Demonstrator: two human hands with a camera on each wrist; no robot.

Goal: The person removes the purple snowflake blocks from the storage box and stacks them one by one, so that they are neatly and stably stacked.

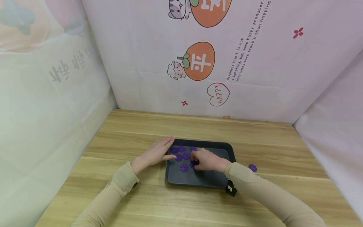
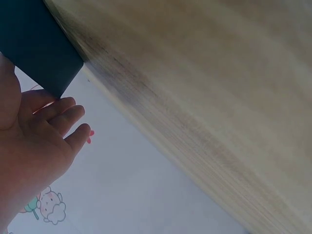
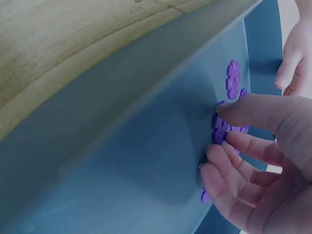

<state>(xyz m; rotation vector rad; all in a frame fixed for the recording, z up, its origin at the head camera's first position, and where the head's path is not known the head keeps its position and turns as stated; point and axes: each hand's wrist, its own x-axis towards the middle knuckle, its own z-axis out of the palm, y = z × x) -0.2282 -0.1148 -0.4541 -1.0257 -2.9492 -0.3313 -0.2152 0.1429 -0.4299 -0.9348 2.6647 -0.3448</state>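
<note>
A dark shallow tray [image 1: 208, 179] lies on the wooden table with several purple flower-shaped interlocking discs [image 1: 184, 167] spread over its left half. My right hand [image 1: 209, 159] reaches into the tray from the right. Its thumb and index finger pinch one purple interlocking disc [image 3: 220, 126] close over the tray floor, while the other fingers curl loosely. At the tray's left rim rests my left hand [image 1: 155, 152], its fingers fairly straight along the outside and its thumb reaching over the rim. In the left wrist view, these fingers lie by the tray's corner [image 2: 53, 63].
One more purple disc [image 1: 253, 168] lies on the table [image 1: 136, 201] to the right of the tray, near the right forearm. White printed cloth [image 1: 147, 85] hangs behind the table and along both sides.
</note>
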